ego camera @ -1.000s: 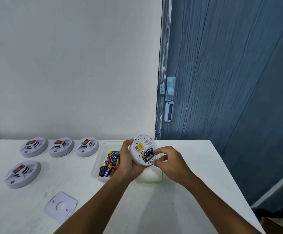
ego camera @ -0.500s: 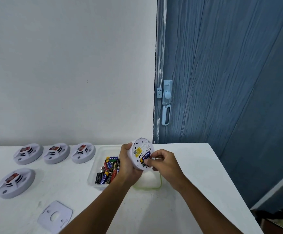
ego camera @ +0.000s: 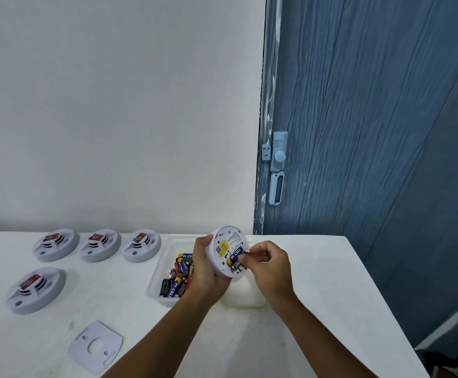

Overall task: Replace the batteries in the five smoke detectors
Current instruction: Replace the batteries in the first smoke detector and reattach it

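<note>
Battery (ego camera: pixel 245 253) mostly behind fingers (ego camera: pixel 252 255)

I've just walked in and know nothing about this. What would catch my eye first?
Two hands at the table's middle: the left hand grips an upturned smoke detector, while the right hand pinches a battery at its open back. Beneath them sits a clear tub of loose batteries. Four more detectors lie on the table's left part, and a big blue door stands on the right.
</note>
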{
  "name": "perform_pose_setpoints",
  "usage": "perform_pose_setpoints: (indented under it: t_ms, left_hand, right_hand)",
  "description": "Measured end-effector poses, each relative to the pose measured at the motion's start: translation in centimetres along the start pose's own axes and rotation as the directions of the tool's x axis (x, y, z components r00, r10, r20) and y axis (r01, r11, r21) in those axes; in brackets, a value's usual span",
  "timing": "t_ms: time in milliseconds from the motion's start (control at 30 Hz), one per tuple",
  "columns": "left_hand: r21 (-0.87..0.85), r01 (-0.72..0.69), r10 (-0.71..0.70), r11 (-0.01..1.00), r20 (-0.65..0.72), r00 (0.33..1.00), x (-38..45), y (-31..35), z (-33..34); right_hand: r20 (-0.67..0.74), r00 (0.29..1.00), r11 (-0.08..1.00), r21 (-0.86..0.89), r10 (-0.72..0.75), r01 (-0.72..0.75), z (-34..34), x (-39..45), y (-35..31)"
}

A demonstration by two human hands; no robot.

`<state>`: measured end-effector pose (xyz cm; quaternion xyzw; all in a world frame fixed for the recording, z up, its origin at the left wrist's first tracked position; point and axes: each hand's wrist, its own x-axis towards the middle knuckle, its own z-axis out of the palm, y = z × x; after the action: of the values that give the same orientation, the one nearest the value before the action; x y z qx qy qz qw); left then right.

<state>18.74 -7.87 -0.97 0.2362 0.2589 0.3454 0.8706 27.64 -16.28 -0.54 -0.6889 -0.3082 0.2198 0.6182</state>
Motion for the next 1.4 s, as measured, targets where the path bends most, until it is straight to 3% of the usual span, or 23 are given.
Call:
perform_pose_setpoints:
  t_ms: [133, 267, 333, 400, 500, 600, 667, 800, 900, 1000, 1400]
  left_hand:
    - [0.019, -0.006, 0.006, 1.0, 0.012, 1.0, 0.0, 0.4, -0.1]
    - [0.05, -0.027, 0.025, 0.998, 0.038, 0.999, 0.1, 0.9, -0.5]
    - [0.06, -0.042, 0.04, 0.997, 0.036, 0.999, 0.2, 1.5, -0.8]
    - [0.072, -0.047, 0.044, 0.996, 0.031, 0.999, 0.3, 2.0, -1.2]
    - [0.079, -0.038, 0.036, 0.996, 0.025, 0.999, 0.4, 2.2, -1.3]
    - [0.074, -0.022, 0.019, 0.997, 0.035, 0.999, 0.2, 2.1, -1.1]
    - [0.07, -0.017, 0.014, 0.997, 0.041, 0.999, 0.1, 2.0, -1.0]
    - [0.039, -0.012, 0.01, 0.999, 0.052, 0.999, 0.0, 1.9, -1.0]
    - [0.023, 0.001, -0.002, 1.0, 0.055, 0.998, -0.3, 1.9, -0.6]
    - [0.013, 0.019, -0.02, 1.0, 0.06, 0.998, -0.7, 1.9, -0.2]
    - [0.033, 0.02, -0.021, 0.999, 0.042, 0.999, -1.1, 1.9, 0.0]
  right_hand:
    - [-0.035, 0.999, 0.995, 0.095, -0.012, 0.015, 0.4, -0.1, -0.6]
    - [-0.044, 0.984, 0.927, 0.345, 0.171, -0.146, 0.0, 0.6, -0.8]
    - [-0.097, 0.983, 0.972, 0.19, 0.157, -0.136, -0.6, 1.4, 0.4]
    - [-0.036, 0.994, 0.987, -0.118, 0.106, -0.11, -1.2, 1.7, 1.8]
    - [0.134, 0.984, 0.896, -0.442, 0.115, -0.045, -1.4, 1.7, 3.5]
    - [0.166, 0.981, 0.782, -0.622, 0.104, 0.022, -1.2, 1.7, 3.8]
    - [0.149, 0.989, 0.802, -0.593, 0.023, 0.071, -1.2, 1.8, 3.1]
    - [0.175, 0.97, 0.93, -0.297, -0.169, 0.216, -0.9, 1.1, 0.4]
    - [0.217, 0.925, 0.907, -0.223, -0.312, 0.358, -0.4, 0.5, -0.4]
    - [0.26, 0.911, 0.873, -0.291, -0.32, 0.39, 0.2, 0.1, -0.3]
    - [0.209, 0.92, 0.743, -0.544, -0.331, 0.391, 1.6, -0.9, -1.6]
